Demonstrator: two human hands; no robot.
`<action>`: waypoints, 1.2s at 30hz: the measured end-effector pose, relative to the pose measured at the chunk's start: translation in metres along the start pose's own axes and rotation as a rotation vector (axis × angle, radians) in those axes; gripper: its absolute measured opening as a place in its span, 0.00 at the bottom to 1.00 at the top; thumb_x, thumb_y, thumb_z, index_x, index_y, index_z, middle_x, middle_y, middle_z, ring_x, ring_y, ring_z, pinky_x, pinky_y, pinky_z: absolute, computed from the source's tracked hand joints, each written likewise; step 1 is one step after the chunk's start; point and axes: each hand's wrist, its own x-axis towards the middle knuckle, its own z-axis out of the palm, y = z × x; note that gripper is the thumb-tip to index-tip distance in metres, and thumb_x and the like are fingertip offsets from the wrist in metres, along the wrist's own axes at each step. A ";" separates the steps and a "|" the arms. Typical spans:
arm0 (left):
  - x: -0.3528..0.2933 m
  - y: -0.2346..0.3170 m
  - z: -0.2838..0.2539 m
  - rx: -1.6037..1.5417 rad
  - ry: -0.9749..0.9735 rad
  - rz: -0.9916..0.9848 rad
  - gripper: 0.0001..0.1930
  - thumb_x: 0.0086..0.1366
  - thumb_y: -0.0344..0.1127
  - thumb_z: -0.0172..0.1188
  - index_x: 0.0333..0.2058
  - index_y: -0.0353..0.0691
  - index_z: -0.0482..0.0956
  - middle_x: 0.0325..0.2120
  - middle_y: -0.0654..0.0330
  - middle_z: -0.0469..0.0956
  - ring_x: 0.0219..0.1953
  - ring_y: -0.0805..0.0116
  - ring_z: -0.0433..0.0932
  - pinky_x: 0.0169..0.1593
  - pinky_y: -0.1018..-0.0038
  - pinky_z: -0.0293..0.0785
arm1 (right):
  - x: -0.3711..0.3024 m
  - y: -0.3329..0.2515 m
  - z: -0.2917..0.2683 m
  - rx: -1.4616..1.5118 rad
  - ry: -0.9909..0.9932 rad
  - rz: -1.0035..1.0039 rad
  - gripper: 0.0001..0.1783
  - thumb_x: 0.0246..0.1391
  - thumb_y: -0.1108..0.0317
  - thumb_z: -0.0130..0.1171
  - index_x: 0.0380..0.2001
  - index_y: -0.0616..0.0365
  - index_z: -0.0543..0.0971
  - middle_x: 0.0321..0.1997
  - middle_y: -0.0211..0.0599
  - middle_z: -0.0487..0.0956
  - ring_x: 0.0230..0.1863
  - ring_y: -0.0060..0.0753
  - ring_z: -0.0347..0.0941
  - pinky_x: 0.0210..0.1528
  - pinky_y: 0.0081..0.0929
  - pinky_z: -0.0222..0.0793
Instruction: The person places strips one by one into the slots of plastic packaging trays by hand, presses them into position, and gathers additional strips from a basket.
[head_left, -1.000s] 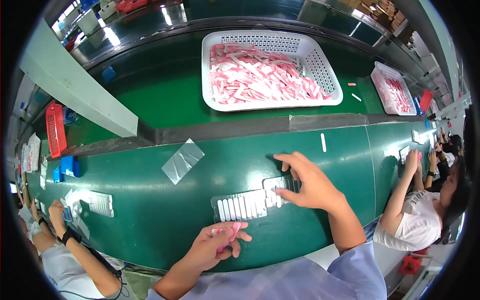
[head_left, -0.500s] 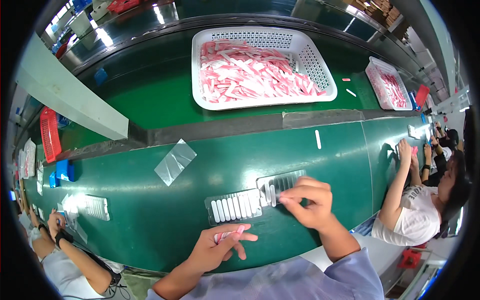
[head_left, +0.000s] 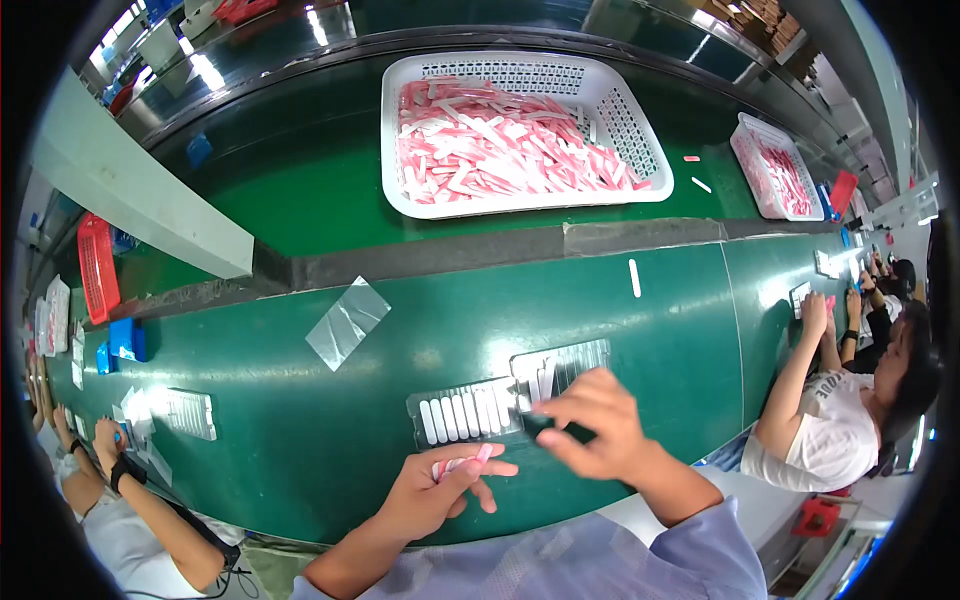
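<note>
My left hand [head_left: 430,490] is closed around a small bunch of pink-and-white strips [head_left: 462,465], slim and round-ended like small nail files. Just beyond it lies a clear plastic tray [head_left: 412,406] with several white strips [head_left: 450,418] side by side in its slots. A second clear tray [head_left: 585,358] adjoins it on the right, holding a few white strips [head_left: 541,380] near its left end, one of them tilted. My right hand [head_left: 600,425], slightly blurred, hovers over this tray's near edge; thumb and fingers are apart with nothing visible between them.
A large white basket [head_left: 525,208] heaped with pink and white strips stands beyond a dark ledge [head_left: 430,250]. A clear plastic sleeve [head_left: 348,322] and one loose white strip [head_left: 634,278] lie on the green table. Co-workers sit left and right; another tray [head_left: 190,413] is at left.
My right hand has drawn back toward me and a little left, its thumb and fingers parting. A strip it was touching now leans in the right tray. My left hand stays put.
</note>
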 end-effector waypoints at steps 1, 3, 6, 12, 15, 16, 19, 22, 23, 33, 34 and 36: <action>0.001 0.000 0.004 0.025 -0.023 0.013 0.22 0.79 0.40 0.51 0.61 0.29 0.72 0.50 0.51 0.84 0.32 0.76 0.82 0.22 0.84 0.60 | 0.004 -0.013 0.004 0.096 -0.040 0.043 0.15 0.48 0.65 0.74 0.41 0.54 0.86 0.23 0.28 0.75 0.26 0.31 0.70 0.35 0.30 0.60; 0.002 0.001 0.008 0.052 -0.051 0.026 0.21 0.79 0.40 0.51 0.61 0.29 0.72 0.50 0.52 0.84 0.32 0.76 0.81 0.22 0.85 0.60 | 0.002 -0.026 0.016 0.148 -0.131 0.086 0.12 0.49 0.65 0.74 0.38 0.54 0.87 0.23 0.27 0.76 0.26 0.27 0.71 0.35 0.29 0.60; 0.001 -0.001 0.009 0.111 -0.119 -0.051 0.22 0.78 0.40 0.51 0.61 0.30 0.72 0.51 0.53 0.84 0.32 0.77 0.81 0.22 0.85 0.60 | -0.005 -0.019 0.015 0.233 -0.032 0.144 0.08 0.47 0.71 0.75 0.32 0.55 0.87 0.22 0.27 0.76 0.24 0.25 0.71 0.33 0.26 0.62; -0.003 -0.008 -0.010 -0.113 -0.080 -0.062 0.21 0.77 0.35 0.53 0.63 0.31 0.71 0.53 0.51 0.82 0.35 0.73 0.82 0.22 0.85 0.59 | -0.001 0.029 -0.025 -0.378 0.212 -0.150 0.08 0.42 0.74 0.75 0.29 0.52 0.87 0.23 0.25 0.75 0.25 0.29 0.69 0.33 0.28 0.61; -0.006 -0.007 -0.019 -0.244 -0.156 -0.035 0.21 0.76 0.32 0.54 0.64 0.32 0.69 0.55 0.50 0.81 0.36 0.70 0.83 0.22 0.85 0.59 | -0.007 0.038 -0.029 -0.480 -0.032 -0.084 0.07 0.41 0.72 0.74 0.28 0.50 0.88 0.23 0.23 0.74 0.28 0.31 0.68 0.35 0.29 0.60; -0.007 -0.005 -0.023 -0.274 -0.173 -0.038 0.21 0.76 0.31 0.53 0.65 0.32 0.68 0.56 0.49 0.80 0.38 0.69 0.82 0.23 0.85 0.59 | -0.008 0.040 -0.031 -0.350 -0.065 -0.055 0.06 0.42 0.71 0.73 0.28 0.50 0.88 0.24 0.23 0.74 0.28 0.30 0.68 0.35 0.29 0.60; -0.007 -0.001 -0.025 -0.353 -0.183 -0.049 0.22 0.77 0.31 0.51 0.66 0.32 0.67 0.58 0.48 0.78 0.41 0.67 0.82 0.23 0.84 0.58 | -0.008 0.040 -0.039 -0.177 -0.151 -0.022 0.06 0.41 0.70 0.73 0.28 0.50 0.88 0.24 0.22 0.74 0.29 0.30 0.69 0.37 0.30 0.61; -0.007 -0.001 -0.025 -0.426 -0.194 -0.053 0.22 0.78 0.32 0.50 0.66 0.32 0.67 0.59 0.47 0.77 0.44 0.66 0.82 0.23 0.84 0.58 | -0.003 0.039 -0.039 -0.158 -0.151 -0.029 0.05 0.42 0.71 0.72 0.27 0.51 0.88 0.24 0.23 0.75 0.29 0.30 0.69 0.37 0.30 0.61; -0.007 -0.001 -0.024 -0.453 -0.211 -0.051 0.22 0.78 0.33 0.49 0.67 0.32 0.67 0.60 0.46 0.76 0.45 0.65 0.82 0.23 0.85 0.57 | -0.004 0.038 -0.036 -0.144 -0.069 -0.013 0.05 0.42 0.71 0.72 0.27 0.51 0.88 0.23 0.24 0.75 0.28 0.30 0.69 0.37 0.30 0.61; 0.005 0.009 0.007 -0.085 -0.293 -0.262 0.23 0.79 0.37 0.49 0.67 0.31 0.65 0.60 0.47 0.76 0.43 0.69 0.85 0.22 0.85 0.56 | 0.009 -0.023 0.003 0.246 -0.134 0.134 0.08 0.49 0.68 0.73 0.34 0.53 0.88 0.21 0.26 0.76 0.24 0.25 0.72 0.34 0.28 0.63; 0.003 0.016 0.014 -0.072 -0.283 -0.236 0.23 0.79 0.37 0.50 0.66 0.31 0.66 0.60 0.48 0.77 0.43 0.69 0.85 0.22 0.85 0.56 | 0.005 -0.016 0.003 0.309 -0.169 0.105 0.07 0.52 0.70 0.72 0.36 0.55 0.88 0.22 0.26 0.78 0.24 0.22 0.72 0.33 0.27 0.65; 0.002 0.017 0.014 -0.090 -0.273 -0.209 0.22 0.79 0.38 0.50 0.65 0.31 0.67 0.60 0.49 0.77 0.41 0.69 0.85 0.23 0.86 0.57 | -0.003 -0.002 -0.006 0.464 -0.059 0.286 0.05 0.55 0.72 0.70 0.36 0.58 0.87 0.23 0.28 0.80 0.24 0.19 0.73 0.30 0.24 0.66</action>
